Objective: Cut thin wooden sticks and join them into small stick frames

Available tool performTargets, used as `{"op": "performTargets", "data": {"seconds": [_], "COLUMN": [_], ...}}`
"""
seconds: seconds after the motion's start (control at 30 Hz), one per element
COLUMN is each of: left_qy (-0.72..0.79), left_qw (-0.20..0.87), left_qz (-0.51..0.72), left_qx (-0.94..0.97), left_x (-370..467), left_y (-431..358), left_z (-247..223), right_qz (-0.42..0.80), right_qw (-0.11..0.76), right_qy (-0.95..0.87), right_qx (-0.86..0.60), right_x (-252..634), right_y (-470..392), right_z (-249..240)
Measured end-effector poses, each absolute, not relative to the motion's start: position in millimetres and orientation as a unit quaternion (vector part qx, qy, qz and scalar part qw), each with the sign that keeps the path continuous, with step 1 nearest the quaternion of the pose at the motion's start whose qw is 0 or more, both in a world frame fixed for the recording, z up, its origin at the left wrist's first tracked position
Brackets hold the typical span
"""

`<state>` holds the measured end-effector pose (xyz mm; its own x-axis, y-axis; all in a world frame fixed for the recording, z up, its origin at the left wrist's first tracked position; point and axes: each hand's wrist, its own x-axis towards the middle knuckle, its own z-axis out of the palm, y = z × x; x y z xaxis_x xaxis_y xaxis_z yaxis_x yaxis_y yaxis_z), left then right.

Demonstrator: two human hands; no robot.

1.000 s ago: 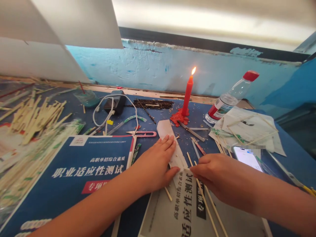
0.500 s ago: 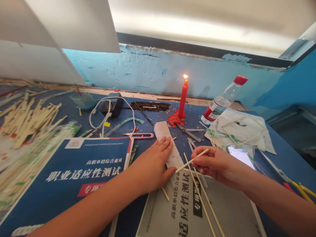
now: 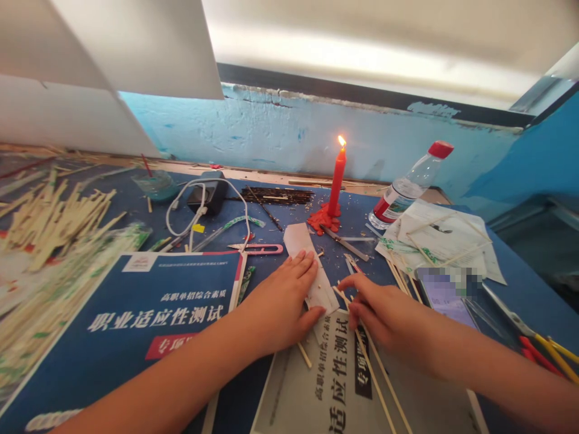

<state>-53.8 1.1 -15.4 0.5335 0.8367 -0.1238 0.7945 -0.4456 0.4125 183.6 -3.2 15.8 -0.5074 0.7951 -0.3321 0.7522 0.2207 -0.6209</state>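
My left hand (image 3: pixel 289 301) lies flat with fingers stretched over a strip of white paper (image 3: pixel 301 237), which rests partly on a grey-printed booklet (image 3: pixel 294 398). A thin wooden stick (image 3: pixel 304 355) pokes out below that palm. My right hand (image 3: pixel 384 313) is above two long wooden sticks (image 3: pixel 379 386) lying on the booklet. Its index finger reaches to their upper ends, apart from the other curled fingers, and no stick is visibly lifted. Just beyond is a craft knife (image 3: pixel 353 263), partly hidden.
A lit red candle (image 3: pixel 336 184) stands in melted wax, close to tweezers (image 3: pixel 346 242) and a water bottle (image 3: pixel 402 193). Pink thread snips (image 3: pixel 257 248), a blue book (image 3: pixel 136 313) and piled sticks (image 3: pixel 63 217) are leftward. A phone (image 3: pixel 446 298) and scissors (image 3: pixel 511 316) lie right.
The short stick held in my right hand is no longer between its fingers. That hand has lowered toward the two long sticks. My left hand stays on the paper strip.
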Motion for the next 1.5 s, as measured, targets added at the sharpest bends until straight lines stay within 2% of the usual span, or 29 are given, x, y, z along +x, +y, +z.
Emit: {"op": "performTargets", "data": {"seconds": [0.17, 0.6, 0.97, 1.03, 1.17, 1.37, 1.5], "left_qy": [0.476, 0.479, 0.469, 0.469, 0.467, 0.468, 0.465], "left_qw": [0.216, 0.214, 0.202, 0.202, 0.204, 0.199, 0.195], "left_qz": [0.05, 0.039, 0.024, 0.026, 0.027, 0.018, 0.02], "left_qx": [0.851, 0.85, 0.859, 0.859, 0.86, 0.861, 0.863], "left_x": [-53.3, -54.6, -54.4, -54.1, -54.1, -52.8, -52.9], "left_y": [1.6, 1.2, 0.0, 0.3, 0.1, -0.5, -1.1], "left_z": [-14.8, -14.8, -11.0, -11.1, -11.6, -11.5, -12.5], "right_qz": [0.34, 0.296, 0.094, 0.063, 0.12, 0.214, 0.191], "right_qw": [-0.019, -0.015, -0.138, -0.138, -0.071, -0.088, -0.039], "right_qy": [-0.807, -0.85, -0.937, -0.945, -0.925, -0.902, -0.896], "right_qx": [-0.482, -0.436, -0.307, -0.29, -0.353, -0.365, -0.399], "right_x": [166.7, 159.7, 162.6, 161.8, 158.4, 161.5, 161.8], "right_y": [-0.6, 9.7, 2.9, 5.9, 10.2, 8.7, 11.4], "right_z": [29.4, 27.1, 27.4, 26.3, 19.2, 25.0, 19.2]}}
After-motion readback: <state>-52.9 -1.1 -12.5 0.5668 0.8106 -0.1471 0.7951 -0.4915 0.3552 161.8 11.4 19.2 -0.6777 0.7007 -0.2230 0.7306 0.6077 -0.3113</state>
